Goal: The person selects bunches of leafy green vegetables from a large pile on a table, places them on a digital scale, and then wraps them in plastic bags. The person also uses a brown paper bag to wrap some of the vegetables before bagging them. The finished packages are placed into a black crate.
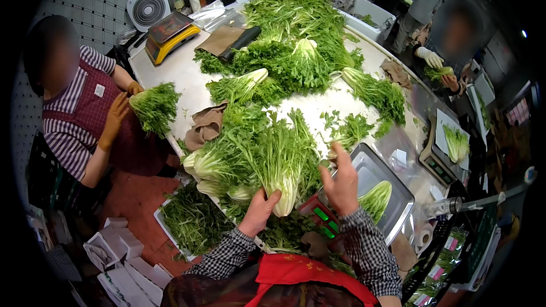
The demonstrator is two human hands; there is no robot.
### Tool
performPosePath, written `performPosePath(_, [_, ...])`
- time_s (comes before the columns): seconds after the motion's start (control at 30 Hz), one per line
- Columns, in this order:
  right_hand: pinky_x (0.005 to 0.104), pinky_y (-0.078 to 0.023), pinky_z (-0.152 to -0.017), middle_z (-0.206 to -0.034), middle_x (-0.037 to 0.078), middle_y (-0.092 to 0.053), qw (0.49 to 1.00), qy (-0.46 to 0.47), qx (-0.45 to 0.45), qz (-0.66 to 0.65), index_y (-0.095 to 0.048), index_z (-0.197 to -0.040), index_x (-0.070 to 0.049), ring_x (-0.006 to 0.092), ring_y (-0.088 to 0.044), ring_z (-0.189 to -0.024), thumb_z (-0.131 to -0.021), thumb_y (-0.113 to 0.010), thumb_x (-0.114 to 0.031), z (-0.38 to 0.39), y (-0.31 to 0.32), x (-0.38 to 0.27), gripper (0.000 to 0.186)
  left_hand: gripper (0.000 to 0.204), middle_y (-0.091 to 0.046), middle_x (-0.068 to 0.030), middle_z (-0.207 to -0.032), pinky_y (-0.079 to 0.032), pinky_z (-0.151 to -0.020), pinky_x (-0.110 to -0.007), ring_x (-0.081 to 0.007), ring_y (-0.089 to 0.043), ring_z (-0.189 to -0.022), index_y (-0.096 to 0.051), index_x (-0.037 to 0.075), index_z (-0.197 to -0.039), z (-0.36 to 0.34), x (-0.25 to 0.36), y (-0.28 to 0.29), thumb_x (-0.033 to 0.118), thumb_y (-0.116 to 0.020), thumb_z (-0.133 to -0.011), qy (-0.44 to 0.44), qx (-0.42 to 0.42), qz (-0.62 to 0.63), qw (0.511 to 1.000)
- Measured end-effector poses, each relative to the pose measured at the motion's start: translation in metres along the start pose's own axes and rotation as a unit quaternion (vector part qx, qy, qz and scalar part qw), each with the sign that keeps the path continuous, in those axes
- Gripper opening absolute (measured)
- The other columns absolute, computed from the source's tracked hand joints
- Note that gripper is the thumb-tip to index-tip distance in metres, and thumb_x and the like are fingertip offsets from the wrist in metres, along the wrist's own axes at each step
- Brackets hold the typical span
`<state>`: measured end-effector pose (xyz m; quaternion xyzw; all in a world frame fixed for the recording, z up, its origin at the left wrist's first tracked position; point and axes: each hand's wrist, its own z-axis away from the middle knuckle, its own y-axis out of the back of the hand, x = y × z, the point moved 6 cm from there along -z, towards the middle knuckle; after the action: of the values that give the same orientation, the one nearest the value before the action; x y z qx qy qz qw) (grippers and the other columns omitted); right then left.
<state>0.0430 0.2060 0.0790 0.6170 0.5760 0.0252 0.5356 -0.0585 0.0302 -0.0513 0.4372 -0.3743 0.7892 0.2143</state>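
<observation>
My left hand (260, 213) is closed around the pale base of a head of curly endive (281, 165), whose frilly green leaves fan away from me over the table edge. To its right, my right hand (341, 185) is raised with thumb and fingers apart; nothing is plainly held in it. Just beyond that hand are loose leafy pieces (352, 129). Beside it sits a scale with a green lit display (326, 222) and a metal tray (406, 193), where a trimmed endive head (375, 200) lies. More endive heads (207, 162) are piled left of my left hand.
A large heap of greens (296, 17) covers the far table. A brown cloth (206, 126) and a yellow scale (170, 37) are at left. Co-workers hold greens at left (154, 108) and right (438, 73). A bin of trimmings (193, 222) stands below left.
</observation>
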Motion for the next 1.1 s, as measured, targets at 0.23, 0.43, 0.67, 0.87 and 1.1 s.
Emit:
performPosePath(0.23, [0.0398, -0.046, -0.103, -0.138, 0.031, -0.047, 0.980, 0.008, -0.120, -0.156, -0.034, -0.144, 0.007, 0.0410, -0.053, -0.125, -0.082, -0.077, -0.016, 0.062, -0.034, -0.040, 0.078, 0.075, -0.057, -0.0127, -0.128, -0.048, -0.095, -0.032, -0.0195, -0.056, -0.116, -0.038, -0.004, -0.141, 0.001, 0.029, -0.021, 0.051, -0.060, -0.096, -0.100, -0.053, -0.073, 0.991])
performPosePath(0.43, [0.0336, -0.044, -0.105, -0.144, 0.017, -0.046, 0.767, -0.276, -0.084, -0.574, -0.027, -0.149, 0.005, 0.0231, -0.047, -0.132, -0.093, -0.056, -0.002, 0.059, -0.033, -0.011, 0.063, 0.058, -0.058, -0.0136, -0.123, -0.054, -0.087, -0.038, -0.0234, -0.063, -0.107, -0.044, 0.000, -0.133, 0.009, 0.026, -0.015, 0.049, -0.049, -0.101, -0.094, -0.104, 0.001, 0.990])
performPosePath(0.67, [0.0286, -0.048, -0.092, -0.137, 0.013, -0.053, 0.681, -0.298, -0.160, -0.650, -0.035, -0.147, 0.004, 0.0162, -0.056, -0.115, -0.092, -0.060, -0.006, 0.077, -0.042, -0.009, 0.062, 0.070, -0.055, -0.0109, -0.135, -0.049, -0.102, -0.040, -0.0233, -0.057, -0.122, -0.041, 0.001, -0.142, 0.005, 0.013, -0.043, 0.049, -0.059, -0.096, 0.015, -0.202, 0.278, 0.939])
performPosePath(0.87, [0.0321, -0.054, -0.066, -0.117, 0.017, -0.061, 0.957, -0.122, -0.113, -0.238, -0.059, -0.121, 0.004, 0.0206, -0.065, -0.089, -0.085, -0.071, -0.010, 0.074, -0.035, -0.009, 0.040, 0.038, -0.063, -0.0116, -0.125, -0.051, -0.098, -0.040, -0.0240, -0.062, -0.113, -0.052, -0.002, -0.132, -0.007, -0.001, -0.021, 0.013, -0.061, -0.098, 0.047, -0.083, 0.277, 0.956])
performPosePath(1.1, [0.0310, -0.051, -0.058, -0.081, 0.011, -0.063, 0.936, -0.196, -0.122, -0.264, -0.062, -0.101, 0.003, 0.0175, -0.062, -0.063, -0.083, -0.075, -0.009, 0.083, -0.056, 0.012, 0.025, 0.033, -0.065, -0.0096, -0.118, -0.056, -0.088, -0.036, -0.0212, -0.065, -0.104, -0.055, -0.001, -0.126, -0.009, -0.008, -0.017, 0.013, -0.063, -0.097, 0.051, -0.052, 0.251, 0.965])
